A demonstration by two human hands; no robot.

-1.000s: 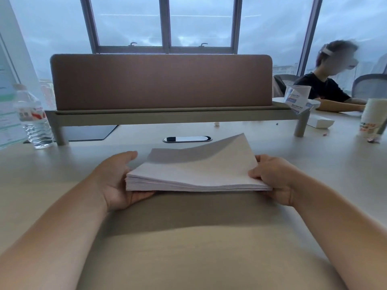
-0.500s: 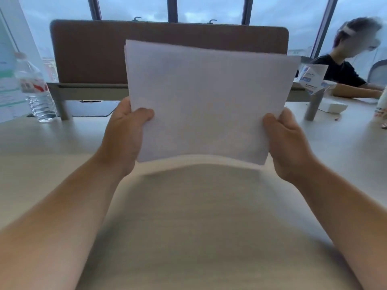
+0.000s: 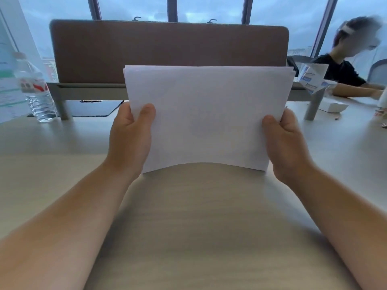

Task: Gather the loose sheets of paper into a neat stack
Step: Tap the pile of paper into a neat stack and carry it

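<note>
squaring the stack on its edge

the gathering itself looks done: the sheets of paper [image 3: 206, 116] are together in one bundle, stood upright on the long edge over the surface [image 3: 194, 216]. the step in hand seems to be jogging the edges level. the top edge shows a few sheets slightly stepped at both upper corners, so the stack is not quite flush yet.

the left hand [image 3: 130, 139] grips the bundle's left side, thumb pressed on the near face and fingers hidden behind. the right hand [image 3: 283, 141] mirrors it on the right side, thumb in front, fingers out of sight at the back. the paper stands between the two hands, held at its lower half, with the bottom edge bowed upward in the middle; whether the bottom corners touch the surface i cannot tell.

the next move likely calls for a loosened pinch and a tap of the bottom edge on the surface, then a tap on a short side, before laying the stack flat.
</note>
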